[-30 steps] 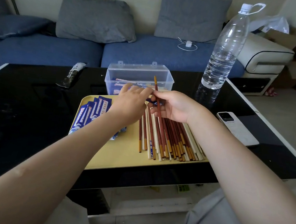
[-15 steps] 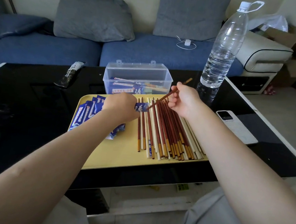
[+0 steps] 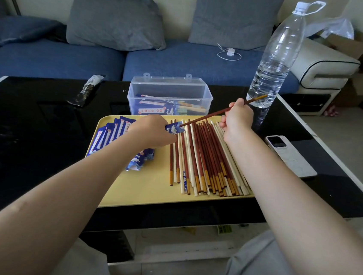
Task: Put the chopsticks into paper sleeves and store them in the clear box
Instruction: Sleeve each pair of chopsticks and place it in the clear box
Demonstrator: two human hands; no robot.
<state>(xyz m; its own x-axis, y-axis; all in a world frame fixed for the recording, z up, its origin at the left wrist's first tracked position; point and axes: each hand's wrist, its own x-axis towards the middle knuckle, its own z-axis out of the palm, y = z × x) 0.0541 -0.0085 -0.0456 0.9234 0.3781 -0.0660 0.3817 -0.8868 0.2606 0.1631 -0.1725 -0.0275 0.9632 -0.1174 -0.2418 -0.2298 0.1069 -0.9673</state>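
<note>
My left hand (image 3: 153,132) grips a blue paper sleeve (image 3: 174,128) over the yellow tray (image 3: 148,192). My right hand (image 3: 236,118) pinches a dark red chopstick (image 3: 212,113), held slanted, its lower tip touching the sleeve's open end. Several red and pale chopsticks (image 3: 205,160) lie side by side on the tray's right half. A fan of blue sleeves (image 3: 111,134) lies on the tray's left, partly under my left arm. Behind the tray stands the clear box (image 3: 169,95), open, with sleeved chopsticks inside.
A tall water bottle (image 3: 276,57) stands at the back right of the black table (image 3: 31,126). A white phone (image 3: 288,155) lies right of the tray. A dark wrapped item (image 3: 88,89) lies at the back left. A blue sofa with grey cushions is behind.
My right hand swung the chopstick from upright to slanted, then moved right. My left hand drew back from the box with a sleeve, and the chopstick's tip now meets its opening.
</note>
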